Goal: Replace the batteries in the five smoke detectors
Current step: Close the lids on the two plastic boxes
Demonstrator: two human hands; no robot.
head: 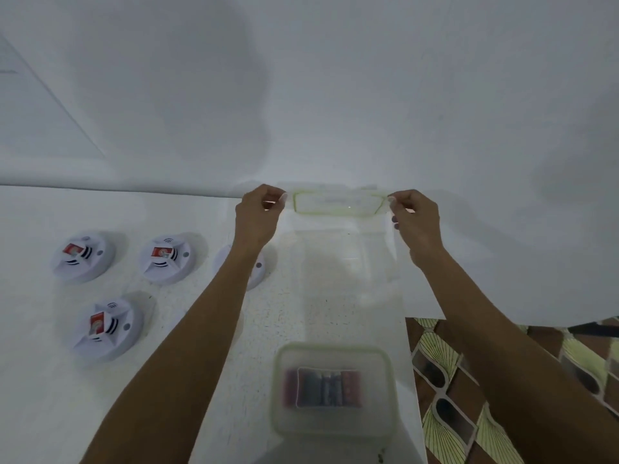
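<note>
Left hand (256, 216) and right hand (415, 222) pinch opposite ends of a clear, green-sealed lid (338, 204) at the tabletop's (50, 396) far edge. The open container (335, 348) of batteries (323, 388) sits near the front edge. Smoke detectors (165, 257) lie toward the left edge.

Four smoke detectors (83, 259) show, three bearing a red battery (161, 252), plus one container (278, 413), one lid (338, 204) and two hands (256, 219) (417, 226).

3 white round smoke detectors (82, 256) lie at left, red battery (160, 252) on each; a 4th (258, 274) is partly hidden
</note>
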